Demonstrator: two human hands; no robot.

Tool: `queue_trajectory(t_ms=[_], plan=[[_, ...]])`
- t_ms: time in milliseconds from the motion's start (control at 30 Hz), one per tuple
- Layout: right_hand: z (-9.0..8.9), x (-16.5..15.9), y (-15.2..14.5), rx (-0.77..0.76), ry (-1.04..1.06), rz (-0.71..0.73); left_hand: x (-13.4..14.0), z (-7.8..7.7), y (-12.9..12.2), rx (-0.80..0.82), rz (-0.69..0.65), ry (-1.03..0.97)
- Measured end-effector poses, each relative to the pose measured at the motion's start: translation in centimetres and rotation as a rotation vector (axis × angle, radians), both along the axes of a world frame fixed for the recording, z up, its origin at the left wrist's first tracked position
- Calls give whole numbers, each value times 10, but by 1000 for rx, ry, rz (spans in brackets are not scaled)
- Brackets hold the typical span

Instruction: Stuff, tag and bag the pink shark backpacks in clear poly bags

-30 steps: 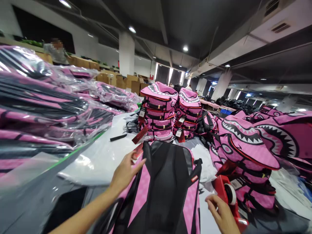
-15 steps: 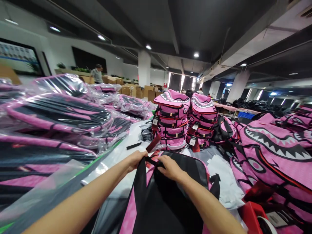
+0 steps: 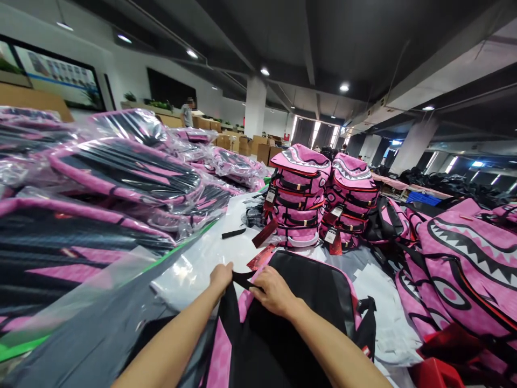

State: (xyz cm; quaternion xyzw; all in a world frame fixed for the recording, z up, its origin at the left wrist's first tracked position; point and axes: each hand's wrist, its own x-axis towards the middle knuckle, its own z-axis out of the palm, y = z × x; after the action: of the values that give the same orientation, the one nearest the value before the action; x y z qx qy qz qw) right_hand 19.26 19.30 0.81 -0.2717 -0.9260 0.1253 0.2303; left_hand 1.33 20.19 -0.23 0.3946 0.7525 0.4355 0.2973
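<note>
A black and pink backpack point(image 3: 311, 275) lies in front of me with its black back panel facing up. At its upper left edge my left hand point(image 3: 222, 277) is closed on a black strap point(image 3: 241, 278). My right hand point(image 3: 273, 291) grips the same strap a little further right, its fingers curled around it, just over the panel. Between the two hands the strap is stretched across. A red hang tag point(image 3: 262, 256) lies just beyond the hands. One wide shoulder strap point(image 3: 229, 310) of the backpack runs down its left side.
Plastic-wrapped backpacks point(image 3: 129, 170) are heaped on the left. Stacked pink shark-face backpacks point(image 3: 301, 188) stand ahead, and more point(image 3: 476, 258) sit at right. White sheets point(image 3: 383, 307) and a red object point(image 3: 436, 373) lie on the right. A person point(image 3: 188, 113) stands far back.
My view has turned slightly left, so the scene sits further right. Both hands stay on the strap; the left hand has drawn lower, and the right hand's fingers have curled in more.
</note>
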Motion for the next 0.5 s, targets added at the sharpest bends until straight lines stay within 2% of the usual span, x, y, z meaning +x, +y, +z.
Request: queue_trajectory(t_ms=[33, 100, 200, 267, 367, 433, 500], plan=[[2, 2, 1, -43, 36, 11, -1, 2, -4, 12, 13, -84], [9, 2, 6, -161, 122, -61, -3, 15, -11, 66, 13, -248], [31, -11, 16, -265, 176, -209, -3, 54, -21, 202, -79, -412], [52, -18, 21, -220, 151, -269, -1, 86, -29, 280, -171, -463], [82, -9, 20, -13, 129, -420, 9, 126, -42, 388, -271, -464], [84, 12, 3, 112, 86, -509, 19, 140, -44, 498, -292, -386], [66, 35, -33, 88, -1, -477, 32, 139, -37, 595, -313, -318]])
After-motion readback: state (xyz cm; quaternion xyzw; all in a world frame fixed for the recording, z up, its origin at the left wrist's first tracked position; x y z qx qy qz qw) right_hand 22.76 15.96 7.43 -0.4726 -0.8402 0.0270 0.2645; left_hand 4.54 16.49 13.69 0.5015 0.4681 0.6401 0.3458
